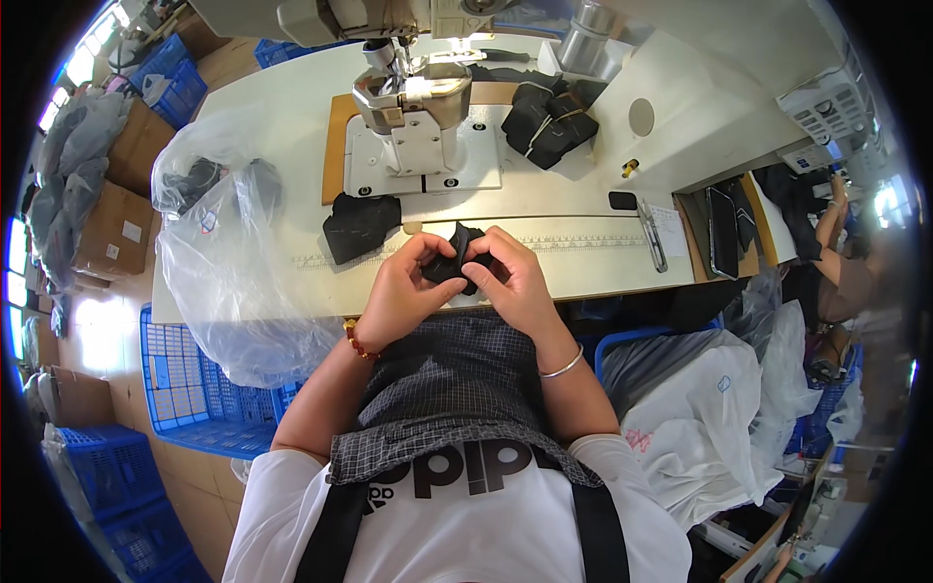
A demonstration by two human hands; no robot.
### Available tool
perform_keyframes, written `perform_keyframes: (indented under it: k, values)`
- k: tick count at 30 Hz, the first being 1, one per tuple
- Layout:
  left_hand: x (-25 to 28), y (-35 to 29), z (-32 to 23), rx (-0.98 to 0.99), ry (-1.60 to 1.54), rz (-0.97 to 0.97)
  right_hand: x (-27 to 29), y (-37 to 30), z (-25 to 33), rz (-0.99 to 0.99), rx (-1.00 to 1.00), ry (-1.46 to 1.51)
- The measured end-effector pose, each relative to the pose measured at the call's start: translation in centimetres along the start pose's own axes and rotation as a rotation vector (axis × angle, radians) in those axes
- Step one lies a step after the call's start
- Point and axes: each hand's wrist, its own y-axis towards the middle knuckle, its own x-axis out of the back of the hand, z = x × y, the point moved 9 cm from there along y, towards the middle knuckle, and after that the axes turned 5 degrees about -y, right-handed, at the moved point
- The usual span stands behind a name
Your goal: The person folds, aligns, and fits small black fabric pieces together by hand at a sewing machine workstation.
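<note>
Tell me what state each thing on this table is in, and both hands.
Left hand: pinching held black piece
Right hand: pinching it too
Held black piece: folded
Loose black piece: lying on the table
Black bundle: tied
Clear plastic bag: crumpled, hanging over table edge
Metal hand tool: set down
Sewing machine: running or not, can't tell

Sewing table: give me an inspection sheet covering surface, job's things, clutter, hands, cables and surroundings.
Surface: white table with a ruler scale near its front.
Job's things: small black piece, held; flat black piece lying to its left; tied black bundle beside the sewing machine.
Clutter: clear plastic bag hanging over the front edge at left; metal tool at right.
Hands: left hand and right hand both pinch the small black piece.
Cables: nothing seen.
Surroundings: blue basket and cardboard boxes at left; another person at far right.
</note>
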Motion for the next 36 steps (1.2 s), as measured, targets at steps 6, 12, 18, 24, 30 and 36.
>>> perform_keyframes:
  k: [6, 12, 18, 24, 30, 36]
  values:
    - [0.12, -0.16, -0.07, -0.001, 0.033, -0.009, 0.04, -0.10, 0.23, 0.000, 0.014, -0.020]
    - [0.30, -0.16, 0.15, -0.013, 0.057, -0.004, 0.03, -0.02, 0.53, -0.010, 0.052, -0.042]
    - [0.21, -0.20, 0.00, -0.021, 0.027, -0.006, -0.06, -0.01, 0.29, -0.018, 0.042, -0.044]
    - [0.15, -0.21, 0.19, -0.016, 0.007, -0.011, -0.10, -0.06, -0.02, -0.024, 0.049, -0.056]
    - [-0.30, -0.11, 0.03, -0.033, 0.067, 0.008, 0.32, -0.33, 0.18, -0.067, 0.037, -0.057]
    - [0.50, -0.32, -0.08, -0.071, 0.115, -0.054, -0.07, -0.02, 0.56, -0.064, 0.072, -0.055]
